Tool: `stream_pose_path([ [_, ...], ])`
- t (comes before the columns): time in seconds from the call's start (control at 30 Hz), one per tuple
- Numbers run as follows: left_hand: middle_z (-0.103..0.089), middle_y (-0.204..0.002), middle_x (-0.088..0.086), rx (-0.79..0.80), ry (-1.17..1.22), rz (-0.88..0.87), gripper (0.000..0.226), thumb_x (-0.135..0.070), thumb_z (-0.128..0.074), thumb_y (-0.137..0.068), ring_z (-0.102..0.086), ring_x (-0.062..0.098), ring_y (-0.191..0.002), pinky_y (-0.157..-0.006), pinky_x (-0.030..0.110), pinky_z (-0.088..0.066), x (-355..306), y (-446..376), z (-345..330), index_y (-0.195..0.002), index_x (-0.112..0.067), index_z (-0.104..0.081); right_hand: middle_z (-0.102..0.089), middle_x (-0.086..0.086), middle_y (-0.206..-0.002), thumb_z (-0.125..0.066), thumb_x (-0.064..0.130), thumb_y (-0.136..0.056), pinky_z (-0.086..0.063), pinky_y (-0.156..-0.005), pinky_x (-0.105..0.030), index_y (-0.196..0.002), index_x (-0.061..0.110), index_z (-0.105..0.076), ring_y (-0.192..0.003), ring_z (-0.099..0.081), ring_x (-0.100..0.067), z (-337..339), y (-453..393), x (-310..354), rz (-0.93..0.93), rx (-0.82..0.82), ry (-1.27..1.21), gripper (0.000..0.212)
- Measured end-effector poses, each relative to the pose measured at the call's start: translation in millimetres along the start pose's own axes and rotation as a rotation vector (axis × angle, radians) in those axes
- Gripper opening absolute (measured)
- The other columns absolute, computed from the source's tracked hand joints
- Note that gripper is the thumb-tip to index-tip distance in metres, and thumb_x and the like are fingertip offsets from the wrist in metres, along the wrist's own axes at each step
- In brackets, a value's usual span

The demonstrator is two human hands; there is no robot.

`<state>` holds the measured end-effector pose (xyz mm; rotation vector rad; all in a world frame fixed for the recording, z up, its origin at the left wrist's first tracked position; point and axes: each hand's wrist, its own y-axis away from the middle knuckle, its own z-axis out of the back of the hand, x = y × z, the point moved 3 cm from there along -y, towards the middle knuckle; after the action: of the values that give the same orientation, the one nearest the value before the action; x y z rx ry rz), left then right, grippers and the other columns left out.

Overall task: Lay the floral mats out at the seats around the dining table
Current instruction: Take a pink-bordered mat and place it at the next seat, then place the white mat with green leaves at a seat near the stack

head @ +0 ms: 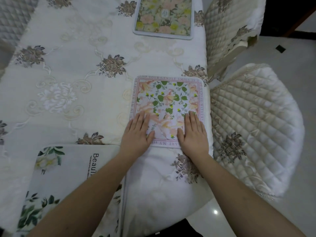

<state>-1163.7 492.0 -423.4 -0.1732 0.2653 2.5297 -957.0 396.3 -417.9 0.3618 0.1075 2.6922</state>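
Observation:
A square floral mat (168,101) with pink and green flowers and a lettered red border lies flat near the table's right edge, in front of a quilted chair. My left hand (137,132) rests palm down on its near left corner, fingers spread. My right hand (194,132) lies flat on its near right corner. A second mat (164,17) with pale pink and yellow blooms lies further along the same edge. A third, larger mat (56,178) with white flowers and black lettering lies at the near left, partly under my left forearm.
An embroidered white tablecloth (71,79) covers the table. Two chairs with quilted cream covers stand on the right, one (256,127) beside the near mat and one (229,31) further back. Another quilted chair back (13,19) shows at the top left. Glossy floor (290,53) lies beyond.

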Motion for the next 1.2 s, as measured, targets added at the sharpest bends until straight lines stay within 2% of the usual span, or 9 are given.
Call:
stream_pose_path([
  [0.07, -0.019, -0.162, 0.007, 0.014, -0.007, 0.02, 0.073, -0.057, -0.024, -0.097, -0.018, 0.021, -0.149, -0.119, 0.035, -0.009, 9, 2, 4, -0.155, -0.012, -0.022, -0.015, -0.006, -0.163, -0.025, 0.046, -0.102, -0.004, -0.121, -0.034, -0.155, 0.01, -0.016, -0.15, -0.011, -0.018, 5, 2, -10, -0.02, 0.01, 0.009, 0.065],
  [0.2, -0.004, -0.164, 0.003, 0.094, -0.012, 0.055, 0.081, -0.063, -0.011, -0.094, -0.005, 0.017, -0.151, -0.12, 0.036, -0.005, 27, 7, 14, -0.157, -0.013, -0.007, -0.006, -0.004, -0.164, -0.019, 0.044, -0.103, -0.002, -0.122, -0.034, -0.156, 0.012, -0.006, -0.151, -0.003, -0.016, 13, 7, -25, -0.07, 0.062, -0.014, 0.064],
  [0.3, 0.003, -0.165, 0.001, 0.174, -0.036, 0.049, 0.073, -0.056, -0.017, -0.1, 0.001, 0.014, -0.151, -0.121, 0.036, -0.001, 28, 2, 28, -0.157, -0.014, -0.001, -0.007, -0.008, -0.164, -0.021, 0.043, -0.103, -0.005, -0.122, -0.038, -0.156, 0.009, -0.007, -0.151, -0.005, -0.02, 24, 5, -23, -0.071, 0.115, 0.008, 0.064],
  [0.47, -0.019, -0.163, 0.004, 0.125, -0.012, 0.085, 0.065, -0.048, -0.025, -0.102, -0.016, 0.02, -0.149, -0.12, 0.041, -0.013, 20, 11, 59, -0.155, -0.011, -0.019, -0.016, -0.008, -0.163, -0.027, 0.043, -0.104, -0.01, -0.121, -0.039, -0.154, 0.009, -0.02, -0.149, -0.013, -0.022, 54, 14, 5, -0.106, 0.145, -0.047, 0.061],
  [0.6, -0.02, -0.162, 0.003, 0.081, -0.017, 0.017, 0.063, -0.049, -0.024, -0.102, -0.015, 0.021, -0.149, -0.119, 0.041, -0.014, 16, 41, 79, -0.155, -0.014, -0.019, -0.02, -0.007, -0.162, -0.032, 0.042, -0.103, -0.015, -0.118, -0.039, -0.154, 0.014, -0.023, -0.148, -0.016, -0.022, 72, 43, 34, -0.072, 0.126, -0.082, 0.059],
  [0.83, -0.024, -0.161, 0.004, -0.027, -0.032, -0.083, 0.076, -0.055, -0.006, -0.091, -0.019, 0.023, -0.149, -0.118, 0.042, -0.015, 21, 100, 110, -0.155, -0.017, -0.023, -0.027, -0.007, -0.159, -0.033, 0.046, -0.101, -0.02, -0.117, -0.041, -0.152, 0.015, -0.029, -0.146, -0.024, -0.026, 94, 106, 76, 0.012, 0.026, -0.07, 0.06],
  [0.97, -0.033, -0.157, 0.008, -0.07, -0.015, -0.11, 0.071, -0.052, -0.016, -0.095, -0.028, 0.027, -0.146, -0.117, 0.046, -0.021, 26, 133, 114, -0.152, -0.014, -0.032, -0.033, -0.009, -0.156, -0.017, 0.055, -0.091, -0.026, -0.117, -0.046, -0.151, 0.014, -0.033, -0.144, -0.03, -0.029, 100, 142, 96, 0.05, -0.025, -0.068, 0.074],
  [1.07, -0.043, -0.151, 0.011, -0.088, -0.019, -0.119, 0.066, -0.048, -0.025, -0.097, -0.038, 0.03, -0.14, -0.112, 0.049, -0.032, 30, 157, 109, -0.147, -0.009, -0.042, -0.031, -0.007, -0.158, -0.018, 0.053, -0.092, -0.024, -0.117, -0.047, -0.151, 0.014, -0.032, -0.145, -0.027, -0.027, 100, 165, 107, 0.066, -0.018, -0.061, 0.073],
  [1.2, -0.044, -0.151, 0.01, -0.092, -0.041, -0.104, 0.065, -0.049, -0.026, -0.097, -0.039, 0.028, -0.14, -0.111, 0.048, -0.034, 29, 187, 103, -0.146, -0.01, -0.043, -0.034, -0.008, -0.156, -0.02, 0.051, -0.093, -0.022, -0.117, -0.046, -0.15, 0.013, -0.034, -0.144, -0.03, -0.029, 97, 190, 119, 0.086, -0.02, -0.051, 0.07],
])
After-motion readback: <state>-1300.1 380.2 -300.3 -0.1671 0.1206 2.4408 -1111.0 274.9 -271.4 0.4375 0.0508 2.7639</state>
